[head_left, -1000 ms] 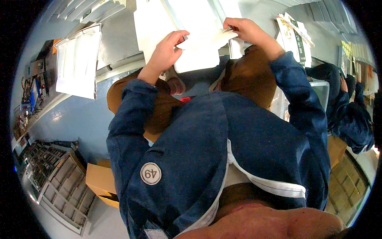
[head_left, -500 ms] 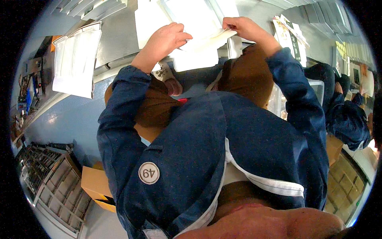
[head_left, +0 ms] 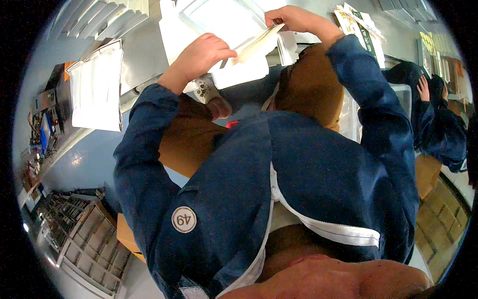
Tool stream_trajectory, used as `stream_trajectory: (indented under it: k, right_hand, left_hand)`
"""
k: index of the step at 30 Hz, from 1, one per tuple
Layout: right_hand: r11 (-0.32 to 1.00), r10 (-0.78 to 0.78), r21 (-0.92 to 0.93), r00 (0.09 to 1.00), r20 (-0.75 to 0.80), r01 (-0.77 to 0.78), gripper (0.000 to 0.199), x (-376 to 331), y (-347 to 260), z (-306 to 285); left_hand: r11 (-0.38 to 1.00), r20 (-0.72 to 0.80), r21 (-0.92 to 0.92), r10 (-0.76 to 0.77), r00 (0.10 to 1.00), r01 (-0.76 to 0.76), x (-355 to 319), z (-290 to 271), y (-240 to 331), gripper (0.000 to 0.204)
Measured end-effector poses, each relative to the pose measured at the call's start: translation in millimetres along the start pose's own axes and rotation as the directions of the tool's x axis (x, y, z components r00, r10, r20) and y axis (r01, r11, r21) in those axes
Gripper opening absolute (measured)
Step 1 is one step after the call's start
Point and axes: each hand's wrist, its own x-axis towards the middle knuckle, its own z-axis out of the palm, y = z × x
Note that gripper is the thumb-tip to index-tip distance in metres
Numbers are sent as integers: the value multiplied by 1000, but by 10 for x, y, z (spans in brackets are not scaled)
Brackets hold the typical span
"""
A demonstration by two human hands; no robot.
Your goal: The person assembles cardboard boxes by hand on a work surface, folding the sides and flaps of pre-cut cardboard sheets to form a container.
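At the table's front edge lies a white, shallow tray-like piece (head_left: 226, 22) with white sheets or flaps (head_left: 241, 74) overhanging toward my lap. My right hand (head_left: 294, 21) is closed at the far end of a cream-coloured paper flap (head_left: 259, 44), pinching it between thumb and fingers. My left hand (head_left: 201, 54) is at the near left end of this flap, its fingers curled and one pointing right. Something small and dark shows under its fingertips; what it is cannot be made out. A narrow folded white piece (head_left: 287, 49) hangs below my right hand.
On the left, a stack of white sheets (head_left: 97, 89) overhangs the table edge. White folded stacks (head_left: 107, 20) stand at the back left. Printed papers (head_left: 361, 32) lie to the right, above a clear plastic bin (head_left: 398, 97). Another person (head_left: 438, 124) sits at far right.
The view has shifted slightly. The cream flap now stands more raised and slanted between my hands; my right hand has moved up and a little left. The other person's hand has moved.
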Motion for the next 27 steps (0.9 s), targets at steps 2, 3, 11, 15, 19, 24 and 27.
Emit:
stream_trajectory:
  k: [2, 3, 11, 15, 19, 24, 27]
  right_hand:
    - [993, -82, -81, 997, -17, 80, 18, -26, -143, -104]
    - [973, -164, -169, 986, -28, 157, 20, -54, -242, -143]
    - [983, -63, -184, 979, -192, 27, 13, -136, -281, 18]
    - [967, -158, -233, 956, -247, 99, 17, -45, -214, 54]
    - [953, -183, -279, 958, -223, 117, 23, -46, -132, 50]
    - [999, -5, 38, 941, -339, 19, 42, -157, -418, 87]
    - [977, 196, 175, 856, -479, -125, 40, -513, -642, 317]
  left_hand:
    - [1000, 39, -28, -13, 999, 14, -5, -18, 9, 19]
    - [998, 73, -52, -24, 997, 28, 4, -26, 19, 19]
    - [999, 219, 35, 23, 976, -32, 111, -1, -14, 6]
    - [996, 208, 71, 35, 977, -50, 135, 82, 25, 6]
    - [996, 224, 75, 26, 974, -43, 161, 88, 40, 8]
    - [997, 279, 38, -71, 958, 63, 118, 129, 8, 7]
    - [986, 253, -30, -151, 956, 164, 132, 141, 17, 8]
